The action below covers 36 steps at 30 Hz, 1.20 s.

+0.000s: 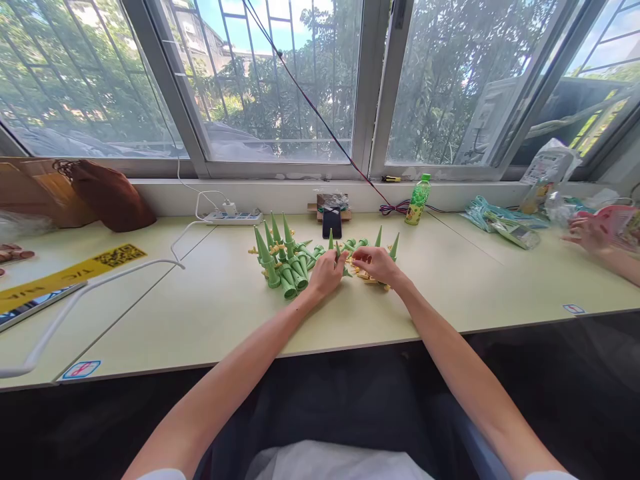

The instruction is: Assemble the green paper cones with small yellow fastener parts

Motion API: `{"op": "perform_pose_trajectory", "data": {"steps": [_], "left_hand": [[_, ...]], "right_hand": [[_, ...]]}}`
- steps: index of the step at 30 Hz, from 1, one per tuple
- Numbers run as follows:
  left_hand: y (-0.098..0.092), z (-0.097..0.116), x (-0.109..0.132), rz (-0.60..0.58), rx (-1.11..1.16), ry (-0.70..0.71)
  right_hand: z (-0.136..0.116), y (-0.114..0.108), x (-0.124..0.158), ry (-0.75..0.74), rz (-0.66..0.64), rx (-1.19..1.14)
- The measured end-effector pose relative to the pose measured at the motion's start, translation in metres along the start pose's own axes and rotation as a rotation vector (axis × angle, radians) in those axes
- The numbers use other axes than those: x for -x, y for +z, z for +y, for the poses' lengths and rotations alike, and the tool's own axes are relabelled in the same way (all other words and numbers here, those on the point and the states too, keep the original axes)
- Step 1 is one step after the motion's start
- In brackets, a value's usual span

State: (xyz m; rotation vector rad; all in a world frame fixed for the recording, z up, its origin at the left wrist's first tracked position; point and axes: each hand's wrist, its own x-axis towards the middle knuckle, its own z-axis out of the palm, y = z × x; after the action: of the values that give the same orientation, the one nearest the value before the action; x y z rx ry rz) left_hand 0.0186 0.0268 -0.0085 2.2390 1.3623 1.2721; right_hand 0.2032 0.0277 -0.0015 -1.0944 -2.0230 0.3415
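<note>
My left hand [327,272] is closed around a green plastic cone [338,251], whose tip sticks up past the fingers. Right beside it, my right hand [377,263] has its fingertips pinched together close to that cone. Whatever sits in the pinch is too small to make out. To the left of my hands is a cluster of green cones [271,267], some upright and some lying down, with small yellow pieces on them. Small yellow pieces [367,275] lie under my right hand, and more green cones [395,248] stand just behind it.
A phone [332,223] leans on a small box behind the cones. Further back are a green drink bottle [419,199] and a power strip [235,217]. A white bent tube [100,283] crosses the left side. Another person's hand [590,233] is at far right.
</note>
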Motion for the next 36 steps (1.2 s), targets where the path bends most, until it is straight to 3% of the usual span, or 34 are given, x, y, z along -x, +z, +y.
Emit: {"op": "perform_pose_trajectory", "data": {"steps": [8,14,19,30,36], "left_hand": [[-0.002,-0.001,-0.002,-0.111,0.481,-0.317],[-0.001,0.000,-0.004,-0.106,0.626,-0.348],[-0.002,-0.001,-0.004,-0.056,0.575,-0.289],[-0.006,-0.005,-0.006,0.139,0.238,-0.175],[-0.008,-0.004,-0.006,0.167,0.171,-0.168]], "right_hand": [[-0.008,0.009,0.000,-0.033,0.111,-0.084],[-0.006,0.012,-0.001,-0.058,0.150,-0.131],[-0.010,0.013,-0.001,-0.073,0.154,-0.168],[-0.016,0.019,0.001,-0.092,0.123,-0.238],[-0.021,0.020,0.003,-0.083,0.076,-0.294]]}}
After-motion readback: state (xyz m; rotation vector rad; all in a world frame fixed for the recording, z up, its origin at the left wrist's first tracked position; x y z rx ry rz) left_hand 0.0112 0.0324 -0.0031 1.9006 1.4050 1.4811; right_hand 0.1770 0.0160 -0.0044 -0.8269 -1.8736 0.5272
